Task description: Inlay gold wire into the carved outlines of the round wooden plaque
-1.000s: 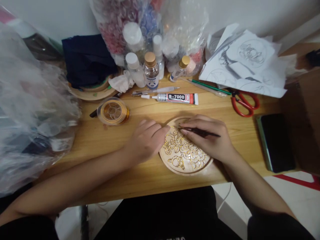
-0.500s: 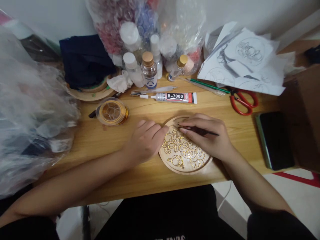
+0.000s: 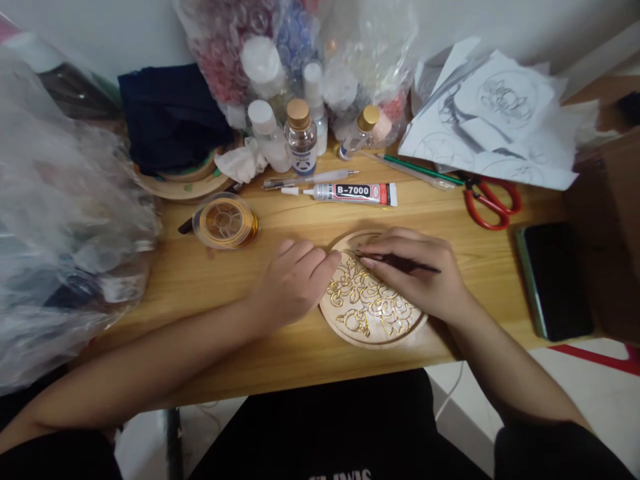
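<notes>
A round wooden board (image 3: 345,337) lies on the table, with an outlined flower pattern of gold wire (image 3: 354,321) on its face. My right hand (image 3: 425,267) rests over the board's upper right, pinching dark, slim tweezers (image 3: 421,265) whose tips point left at the top of the pattern. At the board's left edge, my left hand (image 3: 295,283) is curled closed, its thumb side close to the tweezer tips. What its fingertips pinch is too small to make out. Left of it stands a clear spool of gold wire (image 3: 226,221).
Behind the board lie a B-7000 glue tube (image 3: 355,193), a pen (image 3: 320,177) and small bottles (image 3: 301,143). Red-handled scissors (image 3: 493,203), drawn paper sheets (image 3: 500,127) and a phone (image 3: 554,280) are at right. Plastic bags (image 3: 75,233) crowd the left side.
The view has shifted very slightly. Both hands keep nearly the same place and grip over the board.
</notes>
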Demonstrator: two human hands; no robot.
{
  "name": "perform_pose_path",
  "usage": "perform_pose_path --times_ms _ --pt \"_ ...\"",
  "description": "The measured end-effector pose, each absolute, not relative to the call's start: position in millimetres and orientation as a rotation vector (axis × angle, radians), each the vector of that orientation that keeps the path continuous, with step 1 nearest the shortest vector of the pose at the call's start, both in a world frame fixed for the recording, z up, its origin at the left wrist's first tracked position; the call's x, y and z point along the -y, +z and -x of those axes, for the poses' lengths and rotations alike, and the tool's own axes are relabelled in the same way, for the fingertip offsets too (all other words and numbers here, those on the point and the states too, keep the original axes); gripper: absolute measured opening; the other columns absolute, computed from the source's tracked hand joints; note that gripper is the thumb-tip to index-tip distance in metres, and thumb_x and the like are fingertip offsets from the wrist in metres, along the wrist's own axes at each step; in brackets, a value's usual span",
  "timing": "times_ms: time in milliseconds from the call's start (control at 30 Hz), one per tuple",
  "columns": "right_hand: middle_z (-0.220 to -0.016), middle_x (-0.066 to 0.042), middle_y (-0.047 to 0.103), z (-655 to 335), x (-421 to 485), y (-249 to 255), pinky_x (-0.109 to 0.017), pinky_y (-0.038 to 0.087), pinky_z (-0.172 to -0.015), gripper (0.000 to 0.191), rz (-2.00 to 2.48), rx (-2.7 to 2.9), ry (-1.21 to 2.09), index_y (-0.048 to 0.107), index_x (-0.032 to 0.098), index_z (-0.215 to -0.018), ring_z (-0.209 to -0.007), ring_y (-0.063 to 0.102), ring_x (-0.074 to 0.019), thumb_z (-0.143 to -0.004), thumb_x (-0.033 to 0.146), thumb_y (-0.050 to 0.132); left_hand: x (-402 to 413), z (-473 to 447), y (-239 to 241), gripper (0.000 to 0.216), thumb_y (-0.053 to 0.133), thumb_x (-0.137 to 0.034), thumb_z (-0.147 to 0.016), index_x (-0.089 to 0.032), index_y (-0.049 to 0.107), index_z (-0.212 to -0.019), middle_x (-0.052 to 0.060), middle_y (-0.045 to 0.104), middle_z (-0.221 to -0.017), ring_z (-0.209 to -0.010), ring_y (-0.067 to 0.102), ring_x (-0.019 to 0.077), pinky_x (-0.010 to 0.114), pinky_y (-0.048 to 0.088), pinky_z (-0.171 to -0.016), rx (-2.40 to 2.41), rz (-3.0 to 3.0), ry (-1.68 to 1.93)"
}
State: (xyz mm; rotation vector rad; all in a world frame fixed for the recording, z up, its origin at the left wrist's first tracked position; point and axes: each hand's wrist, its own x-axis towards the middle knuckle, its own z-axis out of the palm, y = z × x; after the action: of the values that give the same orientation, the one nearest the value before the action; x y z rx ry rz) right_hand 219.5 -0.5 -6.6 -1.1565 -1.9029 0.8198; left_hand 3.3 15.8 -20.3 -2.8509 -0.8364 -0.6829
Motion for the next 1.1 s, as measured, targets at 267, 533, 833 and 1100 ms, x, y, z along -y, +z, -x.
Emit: perform_pose_path --times_ms 267,533,833,1100 --pt "-0.092 -0.007 0.074 -219.8 1.6 -7.5 -0.027 0.056 -0.075 0.014 1.178 1.881 0.853 0.072 0.017 -0.093 -0.087 0.069 -0.0146 -0.081 0.012 0.068 -16.0 -3.0 -19.0 0.009 0.055 -0.011 -0.092 -0.009 0.063 -0.095 0.000 0.052 -0.061 -0.063 0.046 0.0173 0.033 0.028 -0.058 0.825 2.843 -0.673" --pt "-0.094 -0.006 0.074 -219.7 1.3 -9.2 -0.027 0.057 -0.077 0.015 1.193 1.868 0.891 0.072 0.017 -0.094 -0.088 0.069 -0.0142 -0.081 0.012 0.068 -15.3 -2.6 -19.5 0.011 0.051 -0.013 -0.094 -0.011 0.061 -0.094 -0.001 0.053 -0.062 -0.062 0.047 0.0160 0.032 0.029 -0.059 0.829 2.835 -0.665" --pt "-0.094 -0.006 0.075 -218.2 1.5 -10.1 -0.028 0.057 -0.078 0.014 1.209 1.862 0.875 0.074 0.018 -0.093 -0.088 0.070 -0.0150 -0.080 0.014 0.070 -15.2 -3.0 -21.0 0.010 0.052 -0.012 -0.094 -0.010 0.062 -0.095 -0.001 0.053 -0.062 -0.063 0.047 0.0163 0.033 0.029 -0.058 0.839 2.831 -0.698" --pt "-0.094 -0.007 0.075 -218.1 1.7 -9.6 -0.031 0.058 -0.079 0.013 1.209 1.857 0.889 0.074 0.018 -0.092 -0.090 0.071 -0.0166 -0.081 0.016 0.069 -14.9 -3.0 -20.0 0.009 0.053 -0.011 -0.093 -0.009 0.062 -0.094 0.000 0.053 -0.062 -0.063 0.046 0.0161 0.033 0.029 -0.059 0.837 2.834 -0.701"
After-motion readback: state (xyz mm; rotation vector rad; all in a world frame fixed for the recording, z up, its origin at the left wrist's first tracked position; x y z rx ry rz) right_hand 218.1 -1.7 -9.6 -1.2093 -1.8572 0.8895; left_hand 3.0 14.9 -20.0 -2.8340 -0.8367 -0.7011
